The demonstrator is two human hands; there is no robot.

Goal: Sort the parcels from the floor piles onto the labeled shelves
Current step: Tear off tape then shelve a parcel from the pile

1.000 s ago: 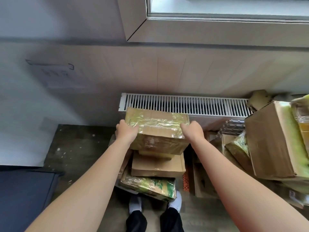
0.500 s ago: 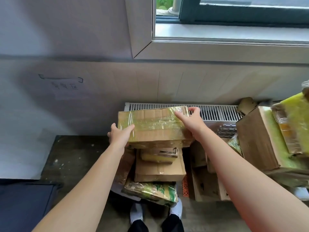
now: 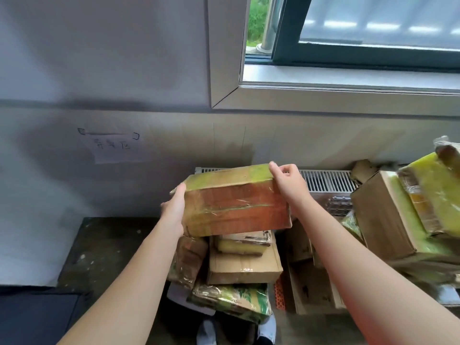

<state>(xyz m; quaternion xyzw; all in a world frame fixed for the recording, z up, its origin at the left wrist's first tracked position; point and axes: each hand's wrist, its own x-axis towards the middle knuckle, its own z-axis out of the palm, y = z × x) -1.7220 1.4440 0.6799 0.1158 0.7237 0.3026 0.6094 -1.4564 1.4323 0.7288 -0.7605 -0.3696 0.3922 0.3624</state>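
Cardboard parcel [image 3: 236,210] between both grips [image 3: 174,210] [image 3: 288,185]

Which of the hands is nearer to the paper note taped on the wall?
Left. The left hand holds the left end of the parcel, below and right of the paper note; the right hand holds its top right corner, farther off.

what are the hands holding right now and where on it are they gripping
A taped cardboard parcel, held above the pile. The left hand holds its left end; the right hand grips its upper right corner.
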